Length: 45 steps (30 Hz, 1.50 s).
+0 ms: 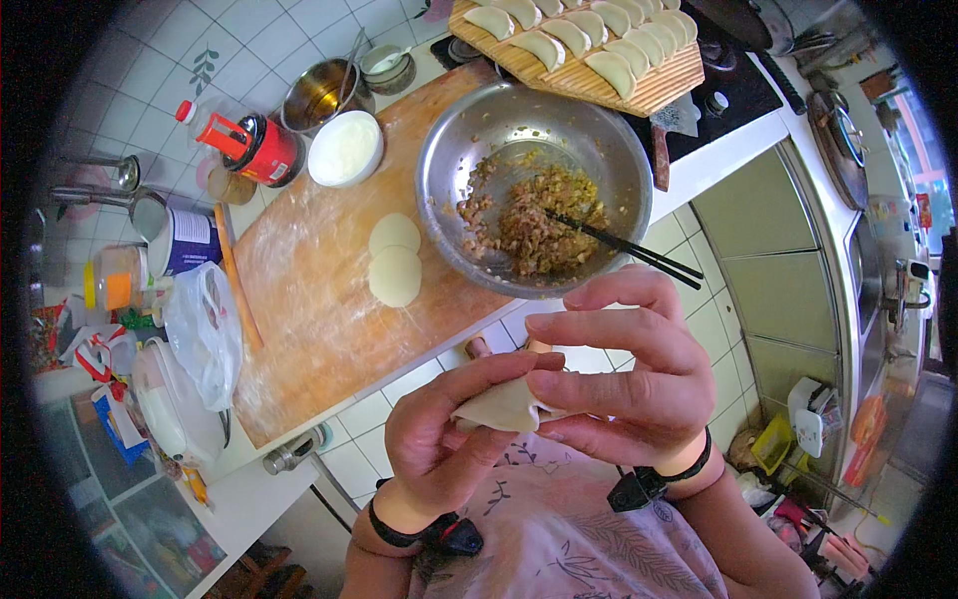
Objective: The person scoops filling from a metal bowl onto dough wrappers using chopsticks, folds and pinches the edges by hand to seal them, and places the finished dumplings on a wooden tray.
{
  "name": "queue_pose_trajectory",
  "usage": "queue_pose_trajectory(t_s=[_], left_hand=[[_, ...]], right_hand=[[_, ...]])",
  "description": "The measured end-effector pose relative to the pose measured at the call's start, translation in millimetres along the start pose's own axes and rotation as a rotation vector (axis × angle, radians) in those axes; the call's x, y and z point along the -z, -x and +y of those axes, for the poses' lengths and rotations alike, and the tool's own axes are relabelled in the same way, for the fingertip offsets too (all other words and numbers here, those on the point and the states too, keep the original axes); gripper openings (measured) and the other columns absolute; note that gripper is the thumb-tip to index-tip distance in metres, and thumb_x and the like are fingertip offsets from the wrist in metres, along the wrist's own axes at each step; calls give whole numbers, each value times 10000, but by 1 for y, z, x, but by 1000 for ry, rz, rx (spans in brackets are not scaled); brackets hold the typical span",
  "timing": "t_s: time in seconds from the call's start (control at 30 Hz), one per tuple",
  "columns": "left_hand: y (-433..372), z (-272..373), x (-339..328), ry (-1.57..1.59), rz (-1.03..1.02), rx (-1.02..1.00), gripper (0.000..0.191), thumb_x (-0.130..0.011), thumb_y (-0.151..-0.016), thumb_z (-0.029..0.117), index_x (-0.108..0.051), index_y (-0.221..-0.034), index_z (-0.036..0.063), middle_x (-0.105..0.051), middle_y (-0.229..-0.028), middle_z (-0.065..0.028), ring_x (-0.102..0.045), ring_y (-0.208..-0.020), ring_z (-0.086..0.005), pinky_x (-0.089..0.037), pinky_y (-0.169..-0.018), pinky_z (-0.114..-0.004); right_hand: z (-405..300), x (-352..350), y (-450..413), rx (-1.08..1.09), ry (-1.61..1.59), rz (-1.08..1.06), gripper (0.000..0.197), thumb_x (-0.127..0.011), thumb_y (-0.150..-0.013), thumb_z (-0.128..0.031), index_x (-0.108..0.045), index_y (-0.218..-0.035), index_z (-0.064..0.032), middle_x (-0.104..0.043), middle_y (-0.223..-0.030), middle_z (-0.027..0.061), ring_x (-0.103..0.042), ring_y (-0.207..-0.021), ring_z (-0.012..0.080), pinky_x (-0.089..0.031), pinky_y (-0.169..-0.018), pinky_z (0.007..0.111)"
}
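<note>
A folded dumpling wrapper (500, 408) is held between my two hands in front of my chest. My left hand (456, 419) grips its left part, fingers above and thumb below. My right hand (636, 367) pinches its right end, with the upper fingers raised. Whether filling is inside cannot be seen. Beyond my hands stands a steel bowl (438, 224) of minced filling (550, 217), with black chopsticks (636, 251) leaning in it. Two round dough wrappers (394, 278) overlap on the floured wooden board (314, 299). Rows of shaped dumplings (612, 73) lie on a slatted wooden tray (516, 56).
A rolling pin (238, 281) lies along the board's left edge, beside a plastic bag (202, 329). A white bowl (346, 148), a steel pot (318, 93) and a red-labelled bottle (262, 150) stand behind. A cleaver (661, 153) rests near the stove, right of the steel bowl.
</note>
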<state>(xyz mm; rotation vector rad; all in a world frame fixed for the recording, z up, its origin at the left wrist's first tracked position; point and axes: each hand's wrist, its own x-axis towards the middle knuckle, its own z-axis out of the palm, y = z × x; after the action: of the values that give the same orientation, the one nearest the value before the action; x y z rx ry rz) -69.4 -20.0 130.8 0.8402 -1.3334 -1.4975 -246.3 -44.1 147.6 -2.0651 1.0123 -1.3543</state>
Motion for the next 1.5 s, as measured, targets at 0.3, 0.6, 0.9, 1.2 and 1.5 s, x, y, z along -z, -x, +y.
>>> queue_pose_trajectory(t_s=[0.3, 0.6, 0.9, 1.2, 1.5], left_hand=[[14, 2, 7, -188, 13, -23, 376, -591, -827, 88, -495, -1161, -57, -634, -971, -96, -601, -824, -114, -451, -735, -221], [28, 20, 28, -232, -8, 31, 415, -650, -777, 85, -510, -1146, -45, -631, -973, -130, -607, -853, -139, -467, -719, -235], [45, 39, 84, -265, -158, 45, 363, -635, -785, 51, -517, -1117, -38, -650, -872, -106, -627, -775, -145, -489, -666, -247], [82, 52, 147, -18, -26, 141, 346, -612, -796, 38, -504, -1116, -36, -629, -937, -132, -644, -781, -166, -505, -673, -249], [101, 50, 203, -445, 2, -251, 499, -649, -769, 57, -421, -1205, -29, -559, -1109, -158, -534, -1073, -261, -436, -889, -341]], right_hand=[[-6, -6, 8, 124, -23, 12, 156, -726, -656, -93, -665, -792, -46, -647, -865, 37, -573, -838, 197, -451, -677, 314], [-18, -29, 5, -4, -48, -64, 368, -741, -654, -225, -651, -947, -21, -638, -889, 42, -565, -833, 207, -431, -709, 338], [-48, -82, 2, 87, 96, -101, 252, -710, -660, -172, -674, -887, -69, -649, -921, 36, -570, -886, 202, -417, -740, 340], [-82, -168, 5, -187, -425, -18, 442, -687, -727, -197, -574, -1113, -13, -538, -1167, 174, -493, -1131, 321, -399, -894, 380], [-95, -222, 13, -314, -588, -64, 394, -521, -788, 59, -503, -1181, 47, -502, -1225, 185, -534, -1081, 264, -448, -862, 313]])
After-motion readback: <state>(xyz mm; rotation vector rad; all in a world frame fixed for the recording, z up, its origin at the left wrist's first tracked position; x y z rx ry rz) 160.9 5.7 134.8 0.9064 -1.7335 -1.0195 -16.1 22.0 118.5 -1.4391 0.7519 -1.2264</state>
